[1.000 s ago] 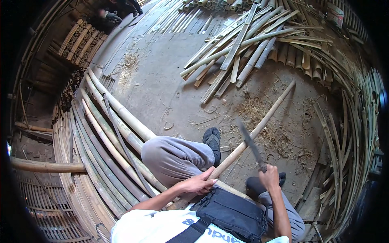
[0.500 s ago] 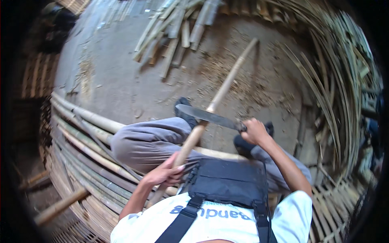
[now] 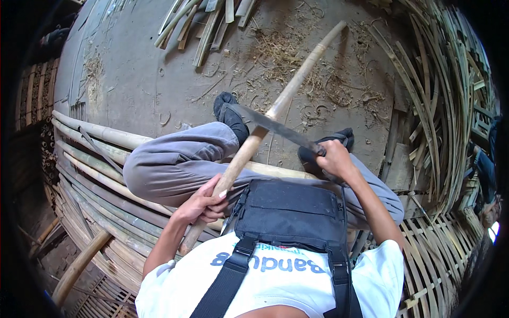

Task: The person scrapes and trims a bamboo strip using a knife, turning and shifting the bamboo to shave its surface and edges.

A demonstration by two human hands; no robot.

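My left hand point(image 3: 203, 202) is closed around the lower part of a bamboo pole point(image 3: 301, 79). The pole slants from beside my hip, over my lap, up and right toward the floor ahead. In my right hand point(image 3: 338, 159) is the handle of a machete point(image 3: 290, 132), its dark broad blade lying across the pole at about mid-length. Just beyond the blade the pole's surface looks paler. Whether the edge bites into the bamboo I cannot tell. A black chest bag point(image 3: 290, 212) hangs below my hands.
Several bamboo poles point(image 3: 103, 130) lie stacked at left, with a thicker post point(image 3: 79, 267) nearby. Split bamboo strips point(image 3: 212, 32) lie ahead; long strips point(image 3: 437, 106) pile up at right. Shavings point(image 3: 286, 50) litter the floor. Another person's blue-clad leg point(image 3: 485, 169) shows at far right.
The whole view has shifted, so the floor and my legs sit higher in it. The machete blade slants more steeply across the pole. Both hands keep their holds.
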